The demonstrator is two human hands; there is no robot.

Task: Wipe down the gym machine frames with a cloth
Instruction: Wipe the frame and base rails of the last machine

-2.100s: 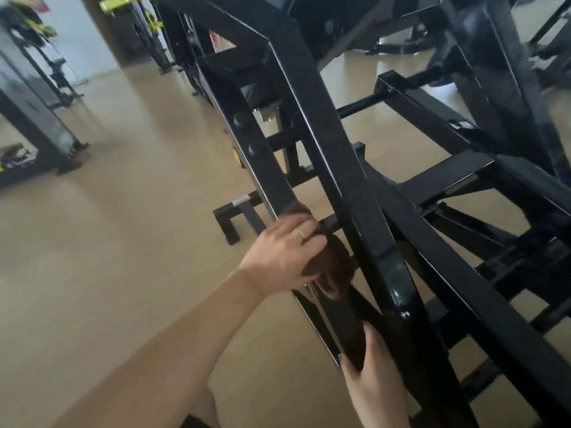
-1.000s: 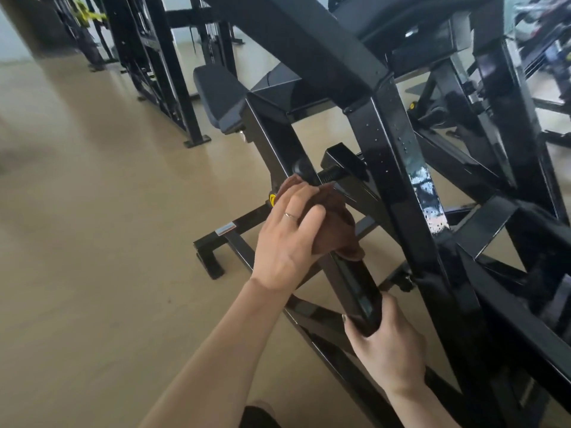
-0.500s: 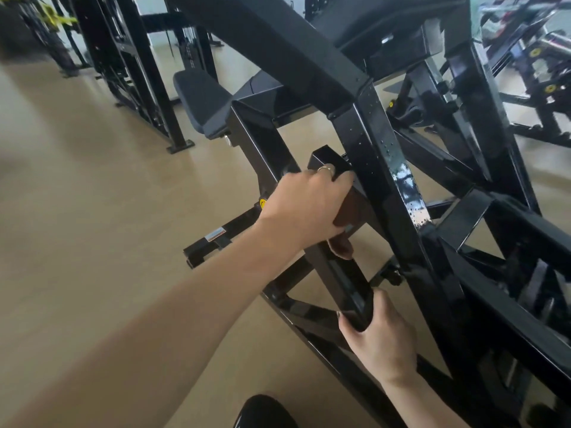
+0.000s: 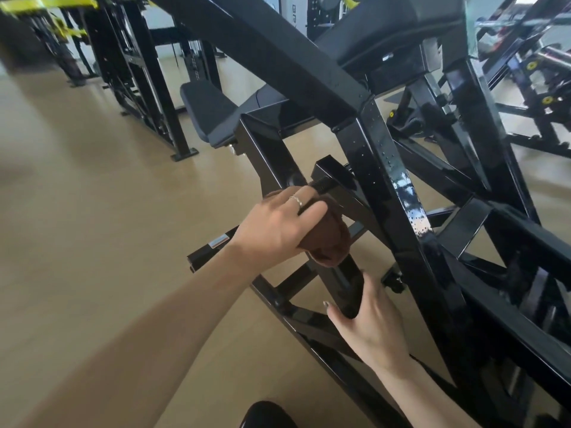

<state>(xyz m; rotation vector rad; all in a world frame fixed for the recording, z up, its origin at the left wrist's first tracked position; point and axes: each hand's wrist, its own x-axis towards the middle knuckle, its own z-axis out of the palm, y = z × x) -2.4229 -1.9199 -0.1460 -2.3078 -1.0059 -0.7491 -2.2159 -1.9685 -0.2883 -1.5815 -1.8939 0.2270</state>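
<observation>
Right hand (image 4: 369,322) grips lower end of slanted black bar (image 4: 340,273). Just above, left hand (image 4: 278,225), ring on one finger, clamps brown cloth (image 4: 332,239) against same bar. Seat pad (image 4: 207,111) behind; more black machines (image 4: 136,66) farther back on floor (image 4: 77,211).

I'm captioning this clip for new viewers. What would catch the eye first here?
Probably the left hand, at centre, pressing a bunched brown cloth against a slanted black frame bar. Just below, the right hand holds the bar's lower end. To the right, a glossy black upright shows a bright glare patch.
</observation>
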